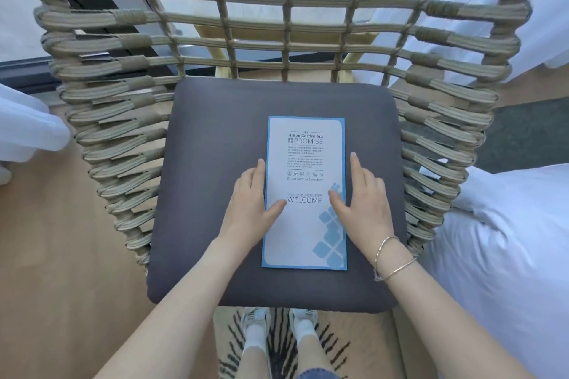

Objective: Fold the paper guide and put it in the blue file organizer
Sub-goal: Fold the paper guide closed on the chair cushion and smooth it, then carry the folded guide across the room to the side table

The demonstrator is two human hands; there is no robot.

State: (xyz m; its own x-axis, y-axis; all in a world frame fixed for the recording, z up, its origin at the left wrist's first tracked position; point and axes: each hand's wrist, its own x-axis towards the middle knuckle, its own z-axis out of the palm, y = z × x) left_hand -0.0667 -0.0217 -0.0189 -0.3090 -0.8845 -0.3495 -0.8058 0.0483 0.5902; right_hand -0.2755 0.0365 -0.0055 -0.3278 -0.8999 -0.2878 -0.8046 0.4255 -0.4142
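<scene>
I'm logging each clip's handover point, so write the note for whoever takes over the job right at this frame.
Left hand: open, flat, thumb on the guide's left part, fingers along its left edge.
Right hand: open, flat, thumb on the guide's right part, fingers beside its right edge.
Neither hand grips anything.
Guide: lies flat and closed, cover up, lengthwise on the chair's grey cushion.
Blue organizer: not in view.
Done: the guide looks folded shut, though I cannot tell if another fold is meant.
Left: pick the guide up, find the organizer and slip the guide in.
</scene>
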